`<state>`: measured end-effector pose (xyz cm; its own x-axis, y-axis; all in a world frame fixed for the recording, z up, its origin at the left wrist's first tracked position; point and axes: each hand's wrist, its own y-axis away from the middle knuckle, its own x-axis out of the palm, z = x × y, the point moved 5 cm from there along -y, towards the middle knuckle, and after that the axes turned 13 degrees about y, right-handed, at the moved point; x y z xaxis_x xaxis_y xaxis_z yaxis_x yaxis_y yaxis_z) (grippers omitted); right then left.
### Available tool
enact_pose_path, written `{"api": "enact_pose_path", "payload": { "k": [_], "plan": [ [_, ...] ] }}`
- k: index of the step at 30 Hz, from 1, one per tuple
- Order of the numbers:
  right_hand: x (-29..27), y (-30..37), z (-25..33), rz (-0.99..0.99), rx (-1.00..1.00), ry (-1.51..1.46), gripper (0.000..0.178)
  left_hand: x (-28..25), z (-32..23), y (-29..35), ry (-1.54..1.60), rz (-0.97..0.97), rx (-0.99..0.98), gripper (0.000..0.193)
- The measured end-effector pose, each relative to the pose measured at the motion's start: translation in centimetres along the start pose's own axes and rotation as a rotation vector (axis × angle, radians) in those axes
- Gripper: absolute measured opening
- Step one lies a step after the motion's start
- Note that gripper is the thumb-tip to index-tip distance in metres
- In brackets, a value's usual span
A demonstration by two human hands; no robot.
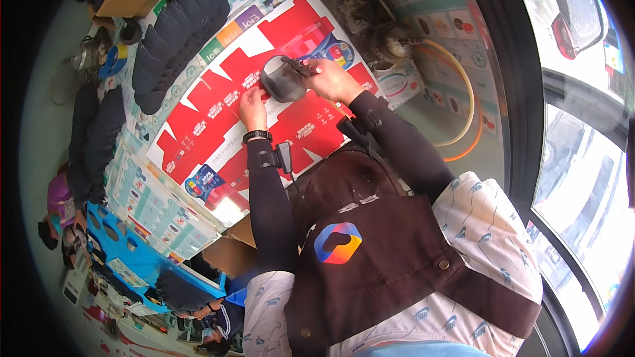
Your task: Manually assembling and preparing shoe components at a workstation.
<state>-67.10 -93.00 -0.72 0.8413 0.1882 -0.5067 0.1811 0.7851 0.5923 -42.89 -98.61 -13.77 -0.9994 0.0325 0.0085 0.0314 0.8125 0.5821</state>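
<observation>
Over a table covered with red and white printed cardboard (307, 125) is a dark, rounded, cup-like piece (286, 86) with a pale grey patch near its upper left. My left hand (253, 107) pinches its left edge between thumb and fingers. On its right side, my right hand (331, 79) is closed around a small dark tool (294, 64) resting at the piece's upper rim. I cannot make out the tool's kind, as my fingers cover most of it.
Overlapping black curved pieces (173, 46) lie in a long row at the table's far left. Blue tape (114, 61) sits beyond them. A yellowish hose (471, 102) loops on the right, before a window frame (522, 125). Another person (221, 324) is at lower left.
</observation>
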Motion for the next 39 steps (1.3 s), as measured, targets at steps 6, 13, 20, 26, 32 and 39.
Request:
{"api": "enact_pose_path", "payload": {
  "k": [6,13,20,26,32,39],
  "plan": [
    [0.3,0.4,1.2,0.146,0.023,0.042,0.037,-4.7,-0.1,-0.1,0.056,-0.191,0.026,0.022],
    [1.0,-0.8,0.9,0.108,-0.082,0.113,0.04,-8.4,-1.7,-0.1,0.067,-0.284,0.07,0.019],
    [1.1,-0.6,0.9,0.13,-0.127,0.148,0.04,-6.6,-2.0,-0.3,-0.011,-0.085,0.038,0.022],
    [0.9,0.4,2.3,0.18,-0.139,0.194,0.037,-3.7,-1.0,-1.4,-0.137,0.087,0.019,0.025],
    [0.5,0.1,1.4,0.088,-0.144,0.134,0.034,-1.3,-2.0,-2.8,-0.267,0.179,0.005,0.022],
    [0.8,-0.2,0.5,0.188,-0.12,0.226,0.045,-1.7,-2.5,-3.2,-0.396,0.201,0.018,0.023]
  ]
}}
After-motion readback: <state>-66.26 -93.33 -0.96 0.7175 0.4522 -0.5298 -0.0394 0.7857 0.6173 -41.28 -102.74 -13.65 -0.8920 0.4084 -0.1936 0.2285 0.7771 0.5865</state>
